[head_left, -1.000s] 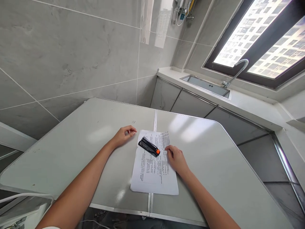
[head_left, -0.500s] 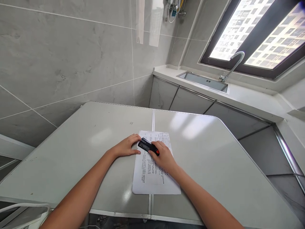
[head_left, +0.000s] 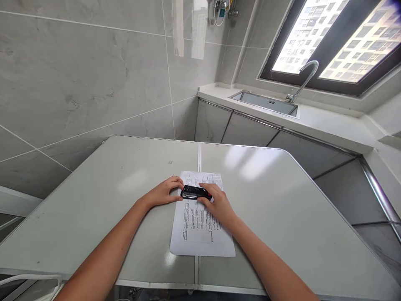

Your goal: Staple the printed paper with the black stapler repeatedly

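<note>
We record a black stapler (head_left: 191, 191) between the left fingers (head_left: 171, 183) and the right fingers (head_left: 209, 187), its near edge silvery, with a patch of red beside the latter. Beneath the fingers we note white paper (head_left: 203, 248) bearing lines of black print; around them, a plain pale grey-green tabletop (head_left: 140, 238). Beyond them, we find a grey marbled wall (head_left: 94, 79) with white lines.

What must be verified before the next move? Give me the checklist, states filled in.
1. Right grip closed on the stapler: ok, at its right end.
2. Left grip firm on the stapler: cannot tell; it is at the left end.
3. Stapler above the paper, seen from here: ok.
4. Stapler resting on the paper: cannot tell.
5. Paper clear of the table seam: not ok, it lies across it.
</note>
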Motion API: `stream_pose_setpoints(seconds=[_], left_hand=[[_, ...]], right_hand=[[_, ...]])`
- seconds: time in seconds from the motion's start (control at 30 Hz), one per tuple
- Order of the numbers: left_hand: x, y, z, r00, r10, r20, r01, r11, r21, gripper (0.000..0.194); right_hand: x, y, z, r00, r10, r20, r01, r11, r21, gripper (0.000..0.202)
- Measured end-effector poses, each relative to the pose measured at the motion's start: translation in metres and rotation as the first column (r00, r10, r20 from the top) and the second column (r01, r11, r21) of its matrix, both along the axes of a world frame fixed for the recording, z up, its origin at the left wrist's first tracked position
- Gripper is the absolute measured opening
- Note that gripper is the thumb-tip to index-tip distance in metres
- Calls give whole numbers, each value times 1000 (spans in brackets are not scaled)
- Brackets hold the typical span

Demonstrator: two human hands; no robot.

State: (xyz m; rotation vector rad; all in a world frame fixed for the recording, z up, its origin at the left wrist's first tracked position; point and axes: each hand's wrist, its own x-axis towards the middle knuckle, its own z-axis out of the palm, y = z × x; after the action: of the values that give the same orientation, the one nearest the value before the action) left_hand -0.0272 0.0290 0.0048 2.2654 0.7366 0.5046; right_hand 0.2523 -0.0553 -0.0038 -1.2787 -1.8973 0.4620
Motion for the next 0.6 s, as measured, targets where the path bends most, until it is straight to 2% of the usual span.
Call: stream_pose_setpoints(seconds=[0.07,0.1,0.13,0.23,0.43,0.53,0.6], left_hand=[[0,0,0,1000,17,-2,-17,1000,-13,22],[0,0,0,1000,27,-10,-27,999,-21,22],[0,0,1,999,38,-19,-39,999,-28,22],[1,1,2,998,57,-40,-59,997,-57,26],[4,1,4,997,60,-40,-64,993,-100,28],[3,1,3,998,54,-26,-56,994,-98,27],[3,2,2,999,47,-11,-48,995,-87,27]], right_hand=[[6,0,7,998,-58,-29,59,996,67,16],[10,0,11,997,-71,-41,74,994,84,16],[13,0,14,997,-68,-48,72,994,87,26],[23,2,19,999,-3,-47,5,999,38,41],[33,6,21,1000,19,1,-18,994,-105,40],[30,7,22,1000,-13,4,13,998,-68,41],[21,8,19,998,-56,-38,55,998,-25,32]])
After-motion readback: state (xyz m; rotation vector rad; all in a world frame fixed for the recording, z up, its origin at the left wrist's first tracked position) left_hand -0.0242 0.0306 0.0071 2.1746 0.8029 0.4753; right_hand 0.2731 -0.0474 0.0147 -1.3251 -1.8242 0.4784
